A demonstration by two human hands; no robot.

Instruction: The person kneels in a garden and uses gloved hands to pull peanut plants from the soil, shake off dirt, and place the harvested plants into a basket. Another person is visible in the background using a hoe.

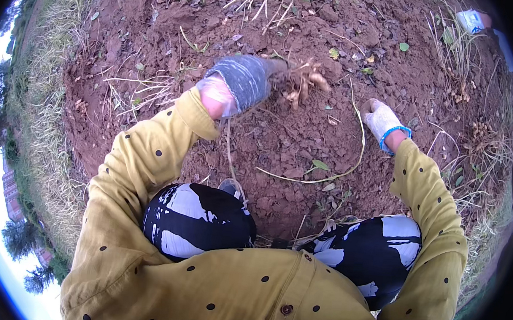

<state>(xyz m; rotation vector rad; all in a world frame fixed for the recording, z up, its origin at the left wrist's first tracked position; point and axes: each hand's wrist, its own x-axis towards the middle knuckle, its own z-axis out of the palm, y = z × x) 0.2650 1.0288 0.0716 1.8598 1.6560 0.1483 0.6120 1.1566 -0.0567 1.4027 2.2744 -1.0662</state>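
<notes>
In a dark grey knit glove, my left hand (244, 83) is closed around the stems of a peanut plant. Its clump of peanut pods (309, 81), with roots and soil, sticks out to the right of the fist above the reddish earth; the hand is slightly blurred. My right hand (380, 119), in a soiled white glove with a blue cuff, is low over the soil with its fingers pointing away from me. Its fingertips are hidden, so any grip cannot be made out. A long curved stem (360, 149) runs right beside those fingers.
More pulled peanut plants (481, 135) lie at the right, and loose stems (147, 92) lie at the left. Dry grass (52, 79) borders the soil on the left. Another person's gloved hand (471, 21) shows at the upper right near a peanut plant (457, 62).
</notes>
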